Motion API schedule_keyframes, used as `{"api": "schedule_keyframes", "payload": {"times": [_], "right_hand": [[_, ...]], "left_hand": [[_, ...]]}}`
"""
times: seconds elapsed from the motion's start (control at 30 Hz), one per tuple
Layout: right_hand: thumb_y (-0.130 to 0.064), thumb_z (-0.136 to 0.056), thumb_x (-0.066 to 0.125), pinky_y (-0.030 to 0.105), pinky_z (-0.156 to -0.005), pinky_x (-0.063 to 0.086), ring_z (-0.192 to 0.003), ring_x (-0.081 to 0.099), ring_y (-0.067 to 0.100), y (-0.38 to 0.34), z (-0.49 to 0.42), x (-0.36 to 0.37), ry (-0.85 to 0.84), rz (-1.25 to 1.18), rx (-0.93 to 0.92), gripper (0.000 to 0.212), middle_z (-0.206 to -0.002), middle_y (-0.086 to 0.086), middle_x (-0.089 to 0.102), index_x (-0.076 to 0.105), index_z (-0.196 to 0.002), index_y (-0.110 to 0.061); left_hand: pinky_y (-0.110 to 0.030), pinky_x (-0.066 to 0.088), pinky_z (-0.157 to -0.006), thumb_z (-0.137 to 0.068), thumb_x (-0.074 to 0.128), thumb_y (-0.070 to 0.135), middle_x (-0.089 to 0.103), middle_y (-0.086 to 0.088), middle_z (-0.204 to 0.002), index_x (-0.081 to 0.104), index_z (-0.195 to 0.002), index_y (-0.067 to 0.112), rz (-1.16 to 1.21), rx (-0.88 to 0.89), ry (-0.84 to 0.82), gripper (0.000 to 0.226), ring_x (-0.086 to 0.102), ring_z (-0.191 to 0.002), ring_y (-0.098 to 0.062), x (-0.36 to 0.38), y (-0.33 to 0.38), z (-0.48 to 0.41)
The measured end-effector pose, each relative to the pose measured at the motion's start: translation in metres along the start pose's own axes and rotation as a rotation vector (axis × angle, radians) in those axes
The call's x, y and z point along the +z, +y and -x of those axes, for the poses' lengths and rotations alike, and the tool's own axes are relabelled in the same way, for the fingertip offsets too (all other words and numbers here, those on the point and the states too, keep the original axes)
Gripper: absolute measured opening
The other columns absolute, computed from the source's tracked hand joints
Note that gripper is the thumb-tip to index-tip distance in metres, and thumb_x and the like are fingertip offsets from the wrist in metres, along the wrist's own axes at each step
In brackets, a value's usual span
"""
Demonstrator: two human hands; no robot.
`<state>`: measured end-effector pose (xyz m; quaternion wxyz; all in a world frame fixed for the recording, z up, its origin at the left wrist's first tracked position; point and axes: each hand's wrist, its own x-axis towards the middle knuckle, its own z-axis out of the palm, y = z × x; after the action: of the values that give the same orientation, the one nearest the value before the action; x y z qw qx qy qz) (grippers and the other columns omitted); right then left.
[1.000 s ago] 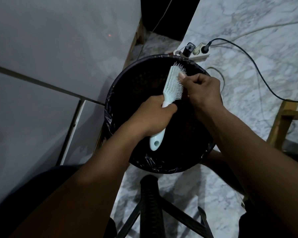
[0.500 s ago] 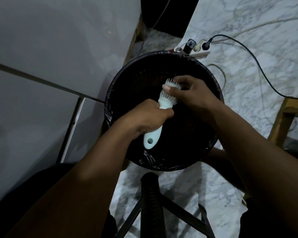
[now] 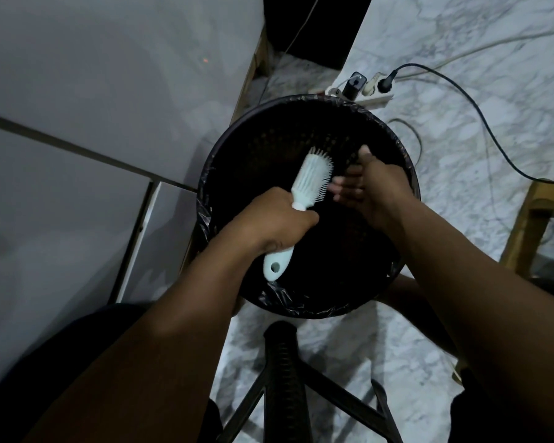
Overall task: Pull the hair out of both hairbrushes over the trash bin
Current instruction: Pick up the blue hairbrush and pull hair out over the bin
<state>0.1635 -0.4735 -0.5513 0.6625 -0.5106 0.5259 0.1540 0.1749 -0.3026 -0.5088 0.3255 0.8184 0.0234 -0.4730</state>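
Your left hand (image 3: 269,222) is clamped on the pale hairbrush (image 3: 312,177), its long axis running up and away over the trash bin (image 3: 301,116), bristles just left of your loosely curled, apparently empty right hand (image 3: 370,187).

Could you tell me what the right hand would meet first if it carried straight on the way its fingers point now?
The right hand points left, toward the bristle side of the pale hairbrush held by the left hand, so it would probably meet the bristles first. Depth is unclear; it might pass above them, over the trash bin.
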Motion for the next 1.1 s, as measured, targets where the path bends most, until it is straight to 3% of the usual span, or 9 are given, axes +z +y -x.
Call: {"api": "schedule_keyframes", "payload": {"times": [0.07,0.17,0.3,0.43,0.53,0.63,0.77,0.9,1.1], "right_hand": [[-0.052,-0.088,0.066,0.034,-0.062,0.060,-0.070,0.067,0.023,0.006,0.003,0.003,-0.103,0.169,-0.002,0.055,-0.088,0.016,0.069,0.062,-0.106,0.000],[-0.028,-0.084,0.078,0.029,-0.055,0.053,-0.051,0.057,0.014,0.011,0.008,0.010,-0.138,0.230,-0.150,0.029,-0.069,0.013,0.064,0.067,-0.080,-0.001],[-0.014,-0.092,0.070,0.023,-0.043,0.050,-0.039,0.055,0.011,0.011,0.006,0.011,-0.049,0.185,-0.219,0.026,-0.057,0.009,0.062,0.060,-0.070,-0.006],[-0.026,-0.101,0.054,0.022,-0.038,0.044,-0.030,0.050,0.014,0.005,0.002,0.008,0.097,0.058,-0.082,0.031,-0.047,0.006,0.059,0.057,-0.075,-0.008],[-0.040,-0.092,0.058,0.035,-0.055,0.048,-0.044,0.053,0.023,0.012,-0.007,-0.001,0.208,0.453,-0.269,0.044,-0.051,0.005,0.056,0.053,-0.056,-0.016],[-0.028,-0.087,0.070,0.033,-0.066,0.052,-0.070,0.064,0.024,0.021,-0.001,0.003,0.054,0.710,-0.341,0.016,-0.079,0.007,0.068,0.057,-0.082,-0.020],[-0.020,-0.085,0.072,0.023,-0.071,0.044,-0.075,0.064,0.014,0.013,0.012,0.005,0.024,0.850,-0.461,0.009,-0.075,-0.003,0.067,0.071,-0.093,-0.016],[-0.022,-0.079,0.072,0.045,-0.106,0.045,-0.126,0.055,0.031,0.009,0.028,0.008,-0.092,1.184,-0.438,0.065,-0.136,0.010,0.058,0.052,-0.140,-0.026],[-0.025,-0.090,0.064,0.034,-0.099,0.045,-0.126,0.056,0.033,-0.010,0.062,0.000,-0.168,1.291,-0.487,0.052,-0.137,0.015,0.060,0.053,-0.139,-0.012]], "left_hand": [[-0.027,0.050,-0.059,-0.090,0.067,0.036,0.068,0.003,-0.079,0.066,-0.092,0.020,-0.078,0.006,0.088,0.017,0.065,-0.067,-0.011,0.003,-0.006,-0.003],[-0.034,0.059,-0.071,-0.086,0.066,0.041,0.070,0.003,-0.088,0.066,-0.106,0.020,-0.105,0.002,0.087,0.029,0.069,-0.075,-0.016,0.010,-0.011,-0.005],[-0.034,0.059,-0.071,-0.087,0.066,0.041,0.069,0.003,-0.091,0.066,-0.110,0.021,-0.112,0.027,0.080,0.031,0.069,-0.078,-0.016,0.014,-0.012,-0.005],[-0.028,0.050,-0.058,-0.091,0.065,0.037,0.067,0.003,-0.084,0.063,-0.096,0.020,-0.104,0.021,0.105,0.018,0.065,-0.070,-0.013,0.013,-0.015,-0.009],[-0.028,0.050,-0.059,-0.089,0.067,0.038,0.067,0.002,-0.086,0.064,-0.101,0.017,-0.128,0.002,0.113,0.024,0.066,-0.072,-0.013,0.016,-0.019,-0.009],[-0.036,0.059,-0.071,-0.087,0.068,0.038,0.068,-0.002,-0.093,0.064,-0.104,0.016,-0.176,-0.019,0.160,0.029,0.068,-0.080,-0.021,0.018,-0.022,-0.006],[-0.039,0.060,-0.073,-0.084,0.068,0.036,0.068,-0.005,-0.095,0.065,-0.101,0.014,-0.207,-0.002,0.261,0.028,0.068,-0.081,-0.026,0.019,-0.027,0.001],[-0.037,0.059,-0.068,-0.083,0.068,0.035,0.068,-0.004,-0.091,0.065,-0.096,0.014,-0.190,0.049,0.339,0.024,0.068,-0.079,-0.026,0.021,-0.027,0.013],[-0.028,0.046,-0.054,-0.085,0.068,0.039,0.067,-0.001,-0.077,0.063,-0.080,0.015,-0.141,0.088,0.411,0.025,0.068,-0.070,-0.022,0.011,-0.021,0.035]]}}
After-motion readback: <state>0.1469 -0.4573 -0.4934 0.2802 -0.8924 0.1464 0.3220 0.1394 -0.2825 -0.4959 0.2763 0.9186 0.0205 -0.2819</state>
